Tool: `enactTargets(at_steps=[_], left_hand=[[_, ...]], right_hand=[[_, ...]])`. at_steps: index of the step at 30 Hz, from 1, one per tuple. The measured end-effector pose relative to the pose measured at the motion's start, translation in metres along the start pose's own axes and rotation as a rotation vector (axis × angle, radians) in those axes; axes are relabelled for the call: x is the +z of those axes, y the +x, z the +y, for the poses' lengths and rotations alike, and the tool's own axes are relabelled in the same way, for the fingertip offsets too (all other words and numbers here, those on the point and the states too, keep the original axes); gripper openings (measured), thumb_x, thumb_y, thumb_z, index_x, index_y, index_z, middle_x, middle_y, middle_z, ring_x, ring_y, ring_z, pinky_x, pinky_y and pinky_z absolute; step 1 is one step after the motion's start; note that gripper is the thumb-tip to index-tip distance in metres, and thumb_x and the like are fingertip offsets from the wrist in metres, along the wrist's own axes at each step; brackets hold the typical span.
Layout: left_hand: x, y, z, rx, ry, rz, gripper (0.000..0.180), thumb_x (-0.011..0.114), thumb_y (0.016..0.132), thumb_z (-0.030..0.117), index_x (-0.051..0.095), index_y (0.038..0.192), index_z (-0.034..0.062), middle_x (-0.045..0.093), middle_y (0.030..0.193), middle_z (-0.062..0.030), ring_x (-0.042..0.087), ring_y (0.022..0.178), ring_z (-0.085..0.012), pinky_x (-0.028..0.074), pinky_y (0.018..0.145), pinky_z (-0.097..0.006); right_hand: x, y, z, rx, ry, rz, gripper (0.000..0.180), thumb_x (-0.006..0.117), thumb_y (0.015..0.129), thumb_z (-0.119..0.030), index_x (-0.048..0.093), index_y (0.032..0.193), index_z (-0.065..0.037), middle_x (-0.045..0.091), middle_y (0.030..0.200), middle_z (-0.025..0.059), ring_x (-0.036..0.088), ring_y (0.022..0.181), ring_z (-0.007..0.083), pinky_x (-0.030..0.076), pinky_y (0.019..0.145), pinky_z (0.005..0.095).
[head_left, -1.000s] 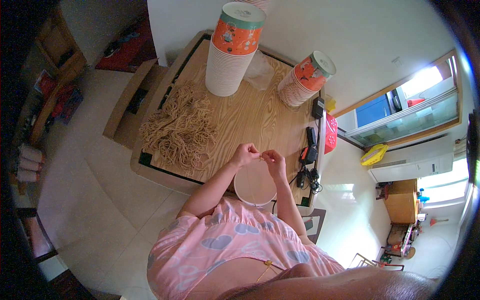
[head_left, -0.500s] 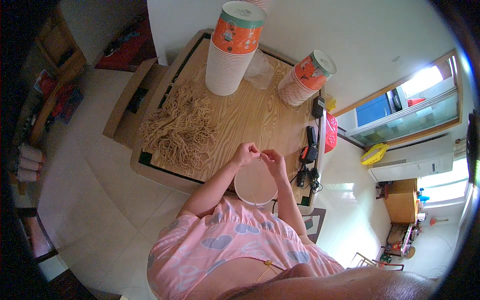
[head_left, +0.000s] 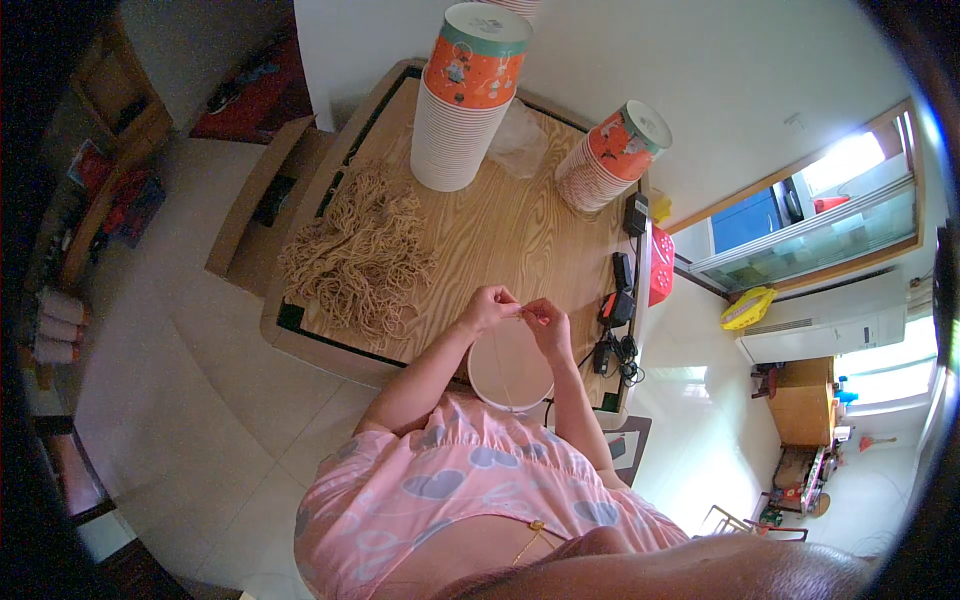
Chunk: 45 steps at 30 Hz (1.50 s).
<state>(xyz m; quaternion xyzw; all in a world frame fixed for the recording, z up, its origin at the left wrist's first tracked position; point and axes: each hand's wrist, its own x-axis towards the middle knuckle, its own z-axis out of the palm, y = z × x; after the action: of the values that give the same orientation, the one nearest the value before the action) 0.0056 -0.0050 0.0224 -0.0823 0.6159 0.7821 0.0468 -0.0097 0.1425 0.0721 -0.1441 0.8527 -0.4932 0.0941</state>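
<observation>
A white paper bucket (head_left: 509,372) stands mouth up at the table's near edge, against my body. A thin beige cord (head_left: 509,378) runs across its mouth from the near rim to my hands. At the far rim, my left hand (head_left: 490,307) pinches the cord between thumb and forefinger. My right hand (head_left: 546,322) is close beside it, its fingertips also closed on the cord. The exact end or knot between the fingers is too small to make out. Left of the bucket lies a loose heap of beige cords (head_left: 362,255).
On the wooden table (head_left: 480,240) stand a tall stack of upturned paper buckets (head_left: 460,120) and a shorter stack (head_left: 612,160) at the far right. A clear plastic bag (head_left: 520,140) lies between them. Black adapters and cables (head_left: 622,345) line the right edge. An open cardboard box (head_left: 265,200) is at the left.
My right fingers have shifted and curled slightly at the cord. The left hand, the bucket and everything on the table look the same.
</observation>
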Motion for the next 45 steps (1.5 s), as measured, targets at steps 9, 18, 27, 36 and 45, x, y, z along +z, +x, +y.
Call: enactTargets(at_steps=[9, 18, 27, 36, 45], left_hand=[[0.002, 0.003, 0.005, -0.039, -0.051, -0.014, 0.009, 0.064, 0.074, 0.008, 0.061, 0.078, 0.0002, 0.059, 0.068, -0.0029, 0.056, 0.063, -0.0099, 0.047, 0.058, -0.023], [0.0, 0.003, -0.009, 0.037, 0.232, 0.071, 0.014, 0.067, 0.071, 0.015, 0.065, 0.078, 0.003, 0.064, 0.066, -0.0062, 0.058, 0.058, -0.0106, 0.047, 0.057, -0.026], [0.002, -0.018, 0.03, 0.205, 0.608, 0.053, 0.014, 0.065, 0.067, 0.017, 0.066, 0.076, 0.0059, 0.063, 0.072, -0.0108, 0.062, 0.066, -0.0236, 0.048, 0.061, -0.034], [0.008, -0.018, 0.029, 0.206, 0.648, 0.105, 0.012, 0.063, 0.069, 0.017, 0.065, 0.075, 0.0068, 0.062, 0.073, -0.0107, 0.061, 0.066, -0.0248, 0.049, 0.062, -0.034], [0.005, -0.012, 0.016, 0.217, 0.55, 0.092, 0.012, 0.061, 0.071, 0.016, 0.065, 0.075, 0.0058, 0.063, 0.065, -0.0077, 0.063, 0.062, -0.0199, 0.049, 0.059, -0.031]], right_hand=[[0.004, 0.0, 0.006, -0.048, 0.053, 0.069, 0.004, 0.062, 0.075, -0.004, 0.058, 0.077, -0.003, 0.057, 0.068, 0.0019, 0.05, 0.062, 0.0091, 0.042, 0.059, 0.024], [0.005, -0.002, -0.007, -0.032, -0.008, 0.066, 0.006, 0.063, 0.075, -0.006, 0.059, 0.077, -0.003, 0.059, 0.069, 0.0032, 0.052, 0.063, 0.0097, 0.043, 0.059, 0.0253], [0.002, -0.002, -0.005, -0.078, -0.064, 0.08, 0.008, 0.063, 0.075, -0.01, 0.06, 0.077, -0.003, 0.062, 0.069, 0.007, 0.055, 0.062, 0.0137, 0.044, 0.059, 0.0273], [-0.001, -0.003, -0.004, -0.02, -0.104, 0.077, 0.013, 0.064, 0.076, -0.014, 0.062, 0.08, -0.003, 0.063, 0.071, 0.0079, 0.057, 0.063, 0.0138, 0.045, 0.06, 0.0277], [0.0, -0.002, 0.003, -0.011, -0.023, 0.067, 0.013, 0.064, 0.076, -0.015, 0.063, 0.08, -0.002, 0.064, 0.072, 0.0078, 0.058, 0.065, 0.0126, 0.046, 0.06, 0.0272]])
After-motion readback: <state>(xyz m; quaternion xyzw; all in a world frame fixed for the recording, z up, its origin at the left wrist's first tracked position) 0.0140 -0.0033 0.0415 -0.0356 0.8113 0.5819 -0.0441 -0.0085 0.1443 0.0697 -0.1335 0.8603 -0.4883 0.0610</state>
